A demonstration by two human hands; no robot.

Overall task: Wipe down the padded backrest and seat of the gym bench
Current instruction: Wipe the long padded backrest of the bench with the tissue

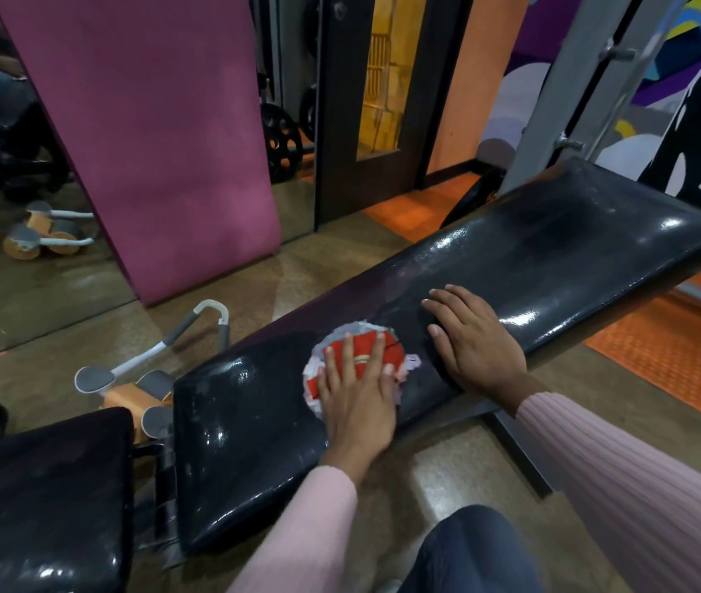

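A long black padded backrest (554,258) runs from lower left to upper right, glossy with wet streaks. The black seat pad (40,498) lies at the lower left, separated from it by a gap. My left hand (357,395) presses flat on a red and white cloth (361,348) in the middle of the backrest. My right hand (472,340) rests flat on the backrest just right of the cloth, fingers spread and holding nothing.
An orange and grey ab roller (134,378) lies on the floor beside the bench. A magenta mat (147,134) leans against a mirror (19,207). Weight plates (278,141) stand by the door behind. A grey rack upright (554,100) rises past the bench's far end. My knee (468,549) is near the bench.
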